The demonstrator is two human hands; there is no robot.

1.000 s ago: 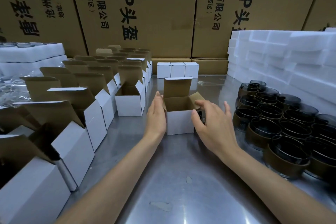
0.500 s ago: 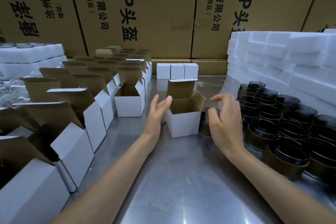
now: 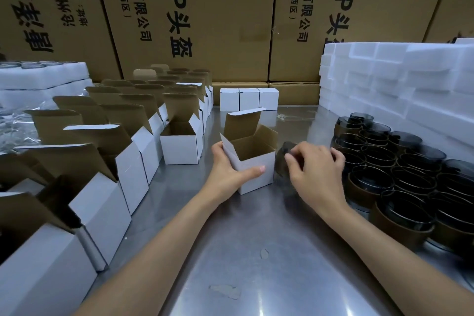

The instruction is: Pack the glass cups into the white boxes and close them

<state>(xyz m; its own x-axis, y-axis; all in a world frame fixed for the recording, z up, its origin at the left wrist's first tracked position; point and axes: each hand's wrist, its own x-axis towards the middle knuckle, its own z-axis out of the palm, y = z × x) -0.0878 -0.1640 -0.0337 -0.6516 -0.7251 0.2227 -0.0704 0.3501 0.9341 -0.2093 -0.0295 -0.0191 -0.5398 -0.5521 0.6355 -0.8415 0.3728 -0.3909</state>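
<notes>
One glass cup (image 3: 282,161), seemingly gripped, half-hidden behind right hand (image 3: 316,170).

- A steel table (image 3: 230,251) with a shiny, reflecting surface.
- Big brown cartons (image 3: 210,15) with black Chinese print stand behind it like a wall.
- White foam blocks (image 3: 400,79) are stacked at right.

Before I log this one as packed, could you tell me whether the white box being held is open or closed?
Open: the white box has its lid flap up, brown interior showing.
</notes>
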